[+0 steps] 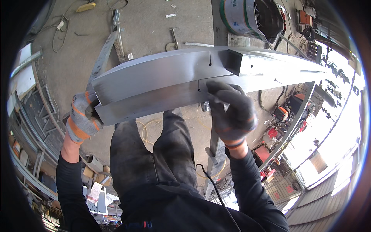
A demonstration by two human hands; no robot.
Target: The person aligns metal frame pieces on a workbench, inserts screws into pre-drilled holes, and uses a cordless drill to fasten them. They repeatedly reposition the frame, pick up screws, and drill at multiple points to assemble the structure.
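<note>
A long folded sheet-metal profile of bare silvery metal stretches across in front of me, with a lengthwise bend and small dark holes and slits. My left hand, in a grey and orange work glove, grips its left end; some fingers are hidden behind the metal. At the near edge, right of the middle, my right hand is raised in a matching, dirtier glove. Its fingers are bent and blurred, so I cannot tell whether they hold anything. Beside it shows a small shiny metal cylinder. A dark bent flap stands on the profile.
Metal beams support the profile from below. Beyond it stands a white and green drum. A C-clamp lies on the concrete floor. Red tools and machines are at the right, metal bars at the left. A dark cable hangs near my body.
</note>
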